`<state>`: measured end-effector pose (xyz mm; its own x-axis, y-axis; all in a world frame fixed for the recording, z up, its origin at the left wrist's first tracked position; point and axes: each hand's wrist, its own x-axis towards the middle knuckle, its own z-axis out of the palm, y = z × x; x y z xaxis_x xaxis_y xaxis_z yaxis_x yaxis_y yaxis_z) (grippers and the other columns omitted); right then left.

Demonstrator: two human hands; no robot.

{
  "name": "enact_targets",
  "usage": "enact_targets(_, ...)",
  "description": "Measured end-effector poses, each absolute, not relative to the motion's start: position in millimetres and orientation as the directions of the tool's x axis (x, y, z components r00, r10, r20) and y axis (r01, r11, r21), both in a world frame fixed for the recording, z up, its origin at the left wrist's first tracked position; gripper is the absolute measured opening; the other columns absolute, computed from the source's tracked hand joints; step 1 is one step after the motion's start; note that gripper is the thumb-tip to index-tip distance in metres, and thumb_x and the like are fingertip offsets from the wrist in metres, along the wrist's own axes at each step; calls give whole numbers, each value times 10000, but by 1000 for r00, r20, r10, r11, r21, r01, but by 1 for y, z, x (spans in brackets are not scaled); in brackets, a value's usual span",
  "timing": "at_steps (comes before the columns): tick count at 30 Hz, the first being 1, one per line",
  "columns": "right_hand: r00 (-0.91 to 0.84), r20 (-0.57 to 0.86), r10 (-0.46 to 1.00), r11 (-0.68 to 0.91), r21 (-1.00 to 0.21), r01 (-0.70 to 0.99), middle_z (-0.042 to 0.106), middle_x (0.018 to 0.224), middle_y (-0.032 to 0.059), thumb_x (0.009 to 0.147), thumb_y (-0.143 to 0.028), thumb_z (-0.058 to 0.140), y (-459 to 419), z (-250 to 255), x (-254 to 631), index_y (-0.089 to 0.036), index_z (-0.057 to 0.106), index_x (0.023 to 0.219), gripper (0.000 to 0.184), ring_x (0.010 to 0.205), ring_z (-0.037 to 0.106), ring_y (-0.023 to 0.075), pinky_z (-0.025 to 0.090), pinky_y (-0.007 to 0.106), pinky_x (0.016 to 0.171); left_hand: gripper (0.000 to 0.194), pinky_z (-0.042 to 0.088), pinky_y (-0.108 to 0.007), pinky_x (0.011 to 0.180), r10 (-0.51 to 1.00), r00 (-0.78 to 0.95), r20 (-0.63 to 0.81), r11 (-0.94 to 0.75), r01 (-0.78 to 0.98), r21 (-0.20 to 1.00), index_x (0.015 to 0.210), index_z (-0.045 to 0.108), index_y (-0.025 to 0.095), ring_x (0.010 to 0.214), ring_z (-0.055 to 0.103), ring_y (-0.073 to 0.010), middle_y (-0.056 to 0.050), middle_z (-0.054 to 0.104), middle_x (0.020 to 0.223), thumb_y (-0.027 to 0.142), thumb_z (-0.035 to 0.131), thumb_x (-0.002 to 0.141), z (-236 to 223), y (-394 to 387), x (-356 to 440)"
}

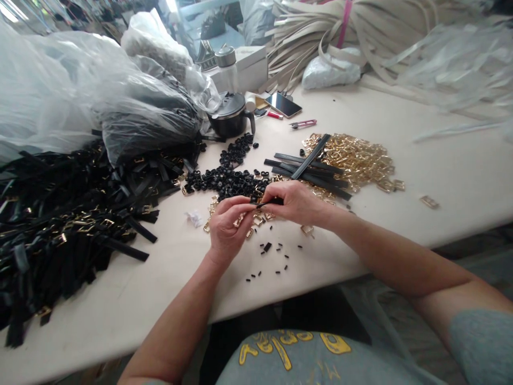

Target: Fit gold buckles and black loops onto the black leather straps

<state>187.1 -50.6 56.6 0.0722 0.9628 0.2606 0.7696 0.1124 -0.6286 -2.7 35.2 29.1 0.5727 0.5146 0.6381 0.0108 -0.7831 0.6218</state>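
Both hands meet over the middle of the table, pinching a short black strap (276, 201) between them. My left hand (229, 223) grips one end with thumb and forefinger. Around the other end, my right hand (295, 203) is closed, its fingers partly covering the strap. Just beyond them lies a heap of small black loops (232, 182). Flat black straps (310, 168) rest crosswise by a pile of gold buckles (360, 158) to the right. More gold buckles lie partly hidden under my hands. Tiny black pieces (278, 271) are scattered on the near tabletop.
A large heap of black straps with buckles (80, 214) covers the left side, with plastic bags (148, 101) behind. Further back stand a black lidded pot (229, 120), a phone (284, 105) and pink thread snips (303, 124). Beige strips (296, 48) are bundled at the back right.
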Motion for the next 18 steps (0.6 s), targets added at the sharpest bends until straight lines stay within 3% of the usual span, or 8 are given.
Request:
enact_targets(3, 164, 323, 932, 68, -600, 797, 637, 700, 4, 800, -245, 643, -48, 62, 201, -160, 654, 736, 107, 622, 521, 110, 362, 241, 626, 94, 540, -319, 764, 420, 617, 666, -756, -168, 632, 860, 709, 218, 819, 662, -165, -46, 711, 907, 267, 629, 856, 35, 29, -11)
enact_targets(5, 185, 356, 916, 75, -604, 793, 638, 699, 6, 794, -251, 647, -48, 65, 207, -156, 655, 745, 108, 621, 520, 110, 367, 244, 633, 238, 534, -309, 710, 407, 707, 579, -650, -221, 727, 775, 704, 203, 754, 658, -169, -55, 708, 807, 373, 579, 884, 34, 27, -14)
enact_targets(8, 140, 371, 918, 135, -626, 768, 643, 713, 9, 797, -252, 638, -51, 67, 207, -152, 658, 756, 111, 618, 520, 105, 366, 235, 620, 492, 521, -288, 634, 652, 718, 242, -311, -37, 950, 707, 694, 173, 663, 654, -162, -79, 700, 732, 543, 446, 917, 26, 32, -10)
enact_targets(10, 107, 363, 926, 163, -636, 754, 649, 722, 9, 793, -238, 636, -53, 66, 201, -154, 657, 753, 96, 621, 523, 103, 361, 226, 607, 581, 509, -267, 578, 770, 638, -18, -8, 38, 999, 701, 685, 155, 591, 646, -149, -85, 705, 705, 626, 406, 897, 22, 38, -5)
enact_targets(13, 68, 338, 939, 172, -631, 757, 652, 716, 2, 775, -211, 646, -54, 62, 193, -162, 658, 745, 59, 632, 537, 108, 356, 221, 598, 511, 501, -247, 535, 795, 571, -206, 225, 37, 974, 694, 670, 146, 522, 634, -136, -65, 712, 666, 647, 601, 769, 19, 44, 2)
enact_targets(15, 52, 327, 944, 174, -625, 761, 657, 725, 2, 772, -203, 649, -53, 58, 189, -166, 663, 753, 43, 646, 551, 114, 364, 223, 605, 442, 497, -235, 522, 789, 562, -248, 274, 39, 961, 688, 664, 145, 498, 628, -126, -46, 711, 650, 582, 730, 675, 19, 45, 4)
enact_targets(18, 60, 362, 930, 188, -611, 769, 680, 812, 16, 797, -228, 652, -53, 53, 184, -174, 686, 845, 80, 694, 582, 125, 392, 232, 641, 407, 489, -218, 525, 767, 568, -298, 346, 24, 938, 696, 663, 141, 508, 634, -117, -43, 717, 660, 528, 776, 640, 19, 44, 5)
